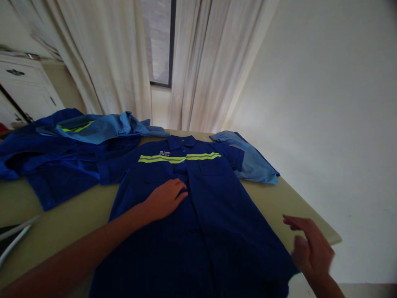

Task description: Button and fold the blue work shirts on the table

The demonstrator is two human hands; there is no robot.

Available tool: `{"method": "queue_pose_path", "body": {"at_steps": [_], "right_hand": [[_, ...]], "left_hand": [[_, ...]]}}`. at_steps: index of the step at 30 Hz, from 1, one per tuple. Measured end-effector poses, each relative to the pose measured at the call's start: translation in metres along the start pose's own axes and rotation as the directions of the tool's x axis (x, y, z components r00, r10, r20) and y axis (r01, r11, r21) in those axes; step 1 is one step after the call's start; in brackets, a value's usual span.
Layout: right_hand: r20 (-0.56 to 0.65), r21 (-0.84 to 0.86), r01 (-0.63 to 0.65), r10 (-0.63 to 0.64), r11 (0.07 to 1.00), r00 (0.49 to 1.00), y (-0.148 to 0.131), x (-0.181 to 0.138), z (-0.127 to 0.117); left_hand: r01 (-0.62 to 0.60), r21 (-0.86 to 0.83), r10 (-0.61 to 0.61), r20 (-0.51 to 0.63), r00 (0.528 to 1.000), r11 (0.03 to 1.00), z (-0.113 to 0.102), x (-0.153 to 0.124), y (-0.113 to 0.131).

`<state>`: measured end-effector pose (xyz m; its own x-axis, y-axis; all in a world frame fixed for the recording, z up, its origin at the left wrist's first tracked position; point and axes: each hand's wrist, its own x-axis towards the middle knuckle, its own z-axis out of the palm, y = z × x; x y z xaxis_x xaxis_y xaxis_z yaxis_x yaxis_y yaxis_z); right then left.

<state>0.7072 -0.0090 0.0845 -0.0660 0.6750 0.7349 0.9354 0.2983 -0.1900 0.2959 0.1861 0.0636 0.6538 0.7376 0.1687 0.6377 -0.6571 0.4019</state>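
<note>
A dark blue short-sleeved work shirt lies front side up, its collar at the far end and a yellow-green reflective band across the chest. The front placket is unfastened along the lower part, one edge lying beside the other. My left hand rests on the shirt's left half, fingertips by the placket, thumb and fingers apart and nothing held. Off the shirt's lower right side, my right hand hovers with thumb and fingers apart, holding nothing; it looks slightly blurred.
Crumpled dark blue garments and a lighter blue one lie at the left. A folded light blue garment sits under the shirt's right sleeve. The beige table ends near a white wall. Curtains hang behind.
</note>
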Motion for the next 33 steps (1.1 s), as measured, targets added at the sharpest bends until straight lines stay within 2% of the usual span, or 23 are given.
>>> {"method": "queue_pose_path", "body": {"at_steps": [1,3,5,6,9,11,13,16,21,25,28,31,33], "right_hand": [[0.024,0.036,0.030,-0.030,0.999,0.999,-0.017,0.026,0.013],[0.162,0.137,0.049,-0.071,0.989,0.984,-0.053,0.078,0.050],[0.394,0.185,0.043,-0.114,0.982,0.912,-0.087,0.120,0.097],[0.483,0.151,0.050,-0.118,0.987,0.868,-0.101,0.134,0.123],[0.610,0.014,0.025,-0.028,1.000,0.792,-0.126,0.151,0.198],[0.603,-0.046,0.016,0.014,0.999,0.797,-0.130,0.148,0.238],[0.556,-0.052,0.009,0.021,0.999,0.831,-0.127,0.142,0.265],[0.500,0.003,-0.030,0.024,1.000,0.866,-0.120,0.142,0.287],[0.479,0.092,-0.081,0.027,0.992,0.877,-0.110,0.159,0.307],[0.462,0.203,-0.124,0.017,0.971,0.887,-0.101,0.164,0.316],[0.467,0.278,-0.149,0.002,0.949,0.884,-0.095,0.164,0.319],[0.477,0.360,-0.171,-0.023,0.917,0.879,-0.091,0.165,0.320],[0.497,0.424,-0.214,-0.029,0.880,0.867,-0.088,0.165,0.322]], "left_hand": [[0.020,0.022,-0.019,-0.064,0.998,1.000,0.001,0.025,-0.008],[0.115,0.046,-0.108,-0.144,0.984,0.992,0.005,0.069,-0.024],[0.214,0.018,-0.209,-0.150,0.967,0.977,0.013,0.098,-0.037],[0.243,0.002,-0.240,-0.146,0.960,0.970,0.017,0.106,-0.043],[0.248,-0.017,-0.246,-0.188,0.951,0.969,0.032,0.107,-0.053],[0.258,0.003,-0.247,-0.278,0.928,0.966,0.039,0.099,-0.059],[0.284,0.038,-0.256,-0.326,0.910,0.958,0.044,0.094,-0.067],[0.323,0.063,-0.294,-0.283,0.913,0.944,0.044,0.099,-0.085],[0.321,0.127,-0.288,-0.223,0.931,0.939,0.034,0.125,-0.106],[0.257,0.165,-0.218,-0.222,0.950,0.952,0.027,0.130,-0.106],[0.245,0.178,-0.194,-0.260,0.946,0.953,0.024,0.125,-0.102],[0.227,0.164,-0.172,-0.293,0.940,0.960,0.025,0.121,-0.098],[0.205,0.128,-0.164,-0.272,0.948,0.970,0.027,0.117,-0.095]]}}
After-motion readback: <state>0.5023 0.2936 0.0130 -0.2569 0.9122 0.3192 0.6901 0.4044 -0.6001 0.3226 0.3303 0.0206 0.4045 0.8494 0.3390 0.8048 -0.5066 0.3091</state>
